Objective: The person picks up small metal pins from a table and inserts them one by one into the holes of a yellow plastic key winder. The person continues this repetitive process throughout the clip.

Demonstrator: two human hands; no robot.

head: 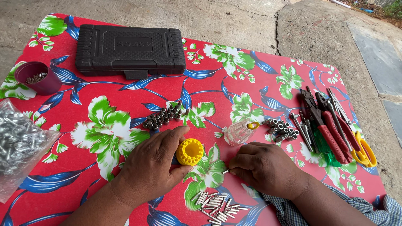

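My left hand (pixel 153 165) grips a round yellow holder (pixel 190 151) with a hollow top, resting on the red floral tablecloth (pixel 125 98). My right hand (pixel 261 167) pinches a small silver bit (pixel 225 171) by its end, its tip pointing toward the yellow holder. A loose pile of several silver bits (pixel 217 205) lies just below both hands. A clear screwdriver handle with a yellow end (pixel 240 132) lies beyond my right hand.
A black tool case (pixel 130 50) sits shut at the back. Dark sockets (pixel 164 117) and silver sockets (pixel 282 129) lie in clusters. Pliers, screwdrivers and yellow scissors (pixel 331 129) lie at the right. A maroon cup of screws (pixel 35 77) and a bag of bolts (pixel 19 142) are at the left.
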